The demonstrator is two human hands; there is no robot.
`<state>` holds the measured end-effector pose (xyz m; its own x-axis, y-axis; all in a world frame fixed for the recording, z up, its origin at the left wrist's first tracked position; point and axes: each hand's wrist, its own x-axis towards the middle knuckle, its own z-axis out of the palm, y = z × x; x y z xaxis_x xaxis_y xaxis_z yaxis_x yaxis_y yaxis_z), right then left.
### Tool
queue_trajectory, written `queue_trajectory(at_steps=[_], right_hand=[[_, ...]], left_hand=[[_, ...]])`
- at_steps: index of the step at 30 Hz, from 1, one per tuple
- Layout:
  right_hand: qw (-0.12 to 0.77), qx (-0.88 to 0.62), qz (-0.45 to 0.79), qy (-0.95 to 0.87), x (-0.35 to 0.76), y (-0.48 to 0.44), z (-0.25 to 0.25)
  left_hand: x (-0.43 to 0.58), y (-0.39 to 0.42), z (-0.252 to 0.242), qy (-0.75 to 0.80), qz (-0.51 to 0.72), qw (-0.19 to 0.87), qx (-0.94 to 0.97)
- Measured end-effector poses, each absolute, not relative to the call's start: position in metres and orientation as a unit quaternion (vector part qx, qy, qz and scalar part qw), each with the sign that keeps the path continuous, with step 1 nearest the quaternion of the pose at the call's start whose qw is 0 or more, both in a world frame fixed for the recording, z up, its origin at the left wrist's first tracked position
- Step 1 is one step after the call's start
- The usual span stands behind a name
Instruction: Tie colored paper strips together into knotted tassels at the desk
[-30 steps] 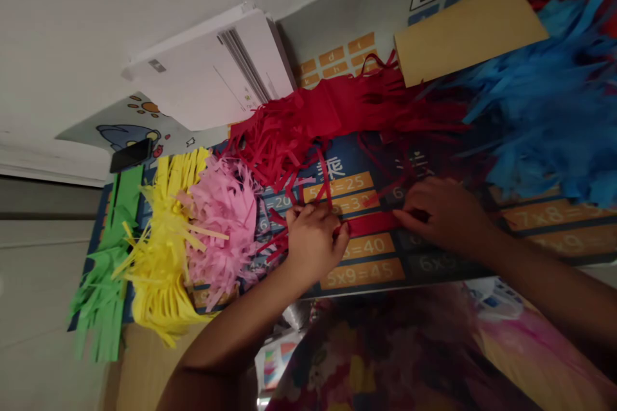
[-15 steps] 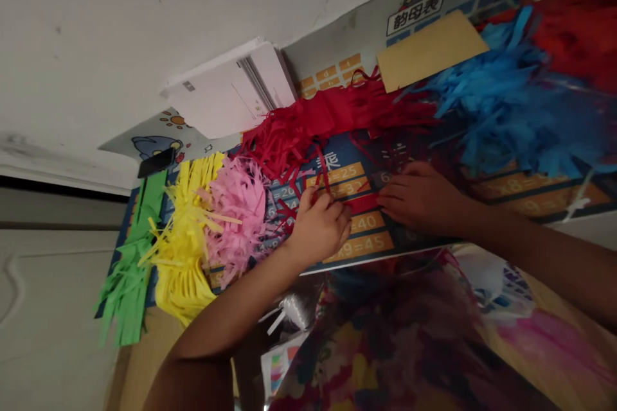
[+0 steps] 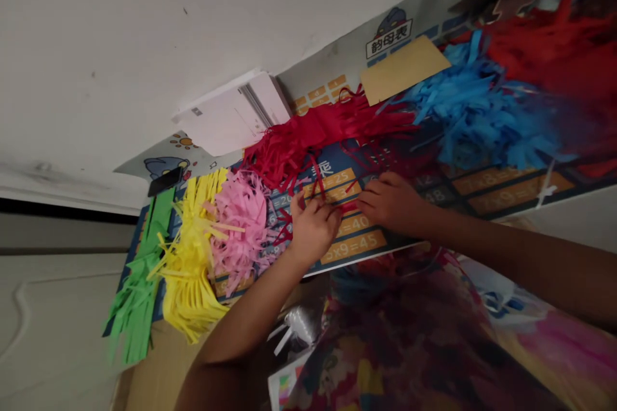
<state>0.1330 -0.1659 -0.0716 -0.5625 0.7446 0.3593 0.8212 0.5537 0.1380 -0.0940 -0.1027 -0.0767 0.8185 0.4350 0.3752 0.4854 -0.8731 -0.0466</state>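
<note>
- Red cut-paper fringe (image 3: pixel 308 131) lies across the upper edge of a blue printed multiplication chart (image 3: pixel 354 247), its loose strands trailing down to the person's hands.
- Left hand (image 3: pixel 313 228) is closed, fingers curled over a narrow red paper strip (image 3: pixel 348 207) and several thin red strands at the chart's centre.
- Right hand (image 3: pixel 390 202) is half-curled, fingertips at the strip's other end, just beside the left hand; whether it pinches the strip cannot be told.
- Shaggy pink paper fringe (image 3: pixel 238 225) sits touching the red fringe, to the left of the hands.
- Bright yellow paper fringe (image 3: pixel 190 263) lies next to the pink, and a green paper fringe (image 3: pixel 137 295) lies beyond it, at the chart's far end.
- Ragged blue paper fringe (image 3: pixel 475 119) spreads along the chart, on the far side of the right hand.
- Tan card (image 3: pixel 403 69) lies against the upper edge of the blue fringe.
- White air conditioner (image 3: pixel 231 119) is mounted above the red fringe on a white wall (image 3: pixel 144 32).
- Black phone (image 3: pixel 165 181) lies near the green fringe.
- Floral fabric (image 3: pixel 385 334) and a silver ribbon (image 3: pixel 299 325) show below the chart.
</note>
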Motion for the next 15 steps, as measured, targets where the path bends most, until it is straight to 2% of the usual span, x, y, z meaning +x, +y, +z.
queue_trajectory(at_steps=[5,9,15], right_hand=[[0.190,-0.458,-0.121,-0.860,0.172,-0.171,-0.092],[0.249,-0.500,-0.039,-0.829,0.191,-0.167,-0.104],[0.267,-0.540,0.086,-0.793,0.196,-0.158,-0.109]], left_hand=[[-0.106,-0.108,-0.082,-0.239,-0.188,0.045,-0.951],[-0.111,-0.107,-0.078,-0.278,-0.187,-0.007,-0.942],[-0.106,-0.099,-0.075,-0.333,-0.185,-0.090,-0.920]])
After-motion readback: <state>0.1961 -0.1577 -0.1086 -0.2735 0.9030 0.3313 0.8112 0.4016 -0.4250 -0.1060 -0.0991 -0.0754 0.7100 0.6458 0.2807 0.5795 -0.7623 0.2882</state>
